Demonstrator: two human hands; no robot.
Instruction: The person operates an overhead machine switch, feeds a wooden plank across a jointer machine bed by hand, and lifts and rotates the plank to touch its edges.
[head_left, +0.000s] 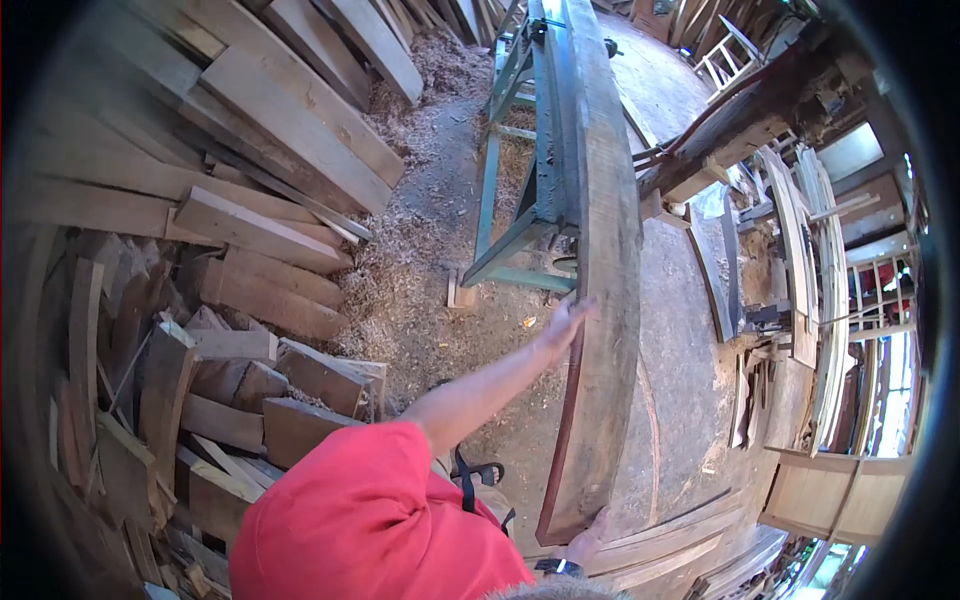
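A long, thick wooden plank (pixel 600 400) runs away from me through the middle of the view. Its far part lies along a green metal machine frame (pixel 545 170), while the near end sticks out past it. With the arm stretched forward, my left hand (pixel 570 322) is closed on the plank's left edge, just beyond the frame's near end. My right hand (pixel 588 542), a dark watch (pixel 558 567) on its wrist, grips the plank's near end. The fingers under the wood are hidden.
Stacked boards (pixel 300 130) and short timber blocks (pixel 310 385) crowd the left side. Wood shavings (pixel 400 240) cover the floor beside the frame. A heavy wooden beam (pixel 760 110) juts in from the right. Flat planks (pixel 660 545) lie near my right hand.
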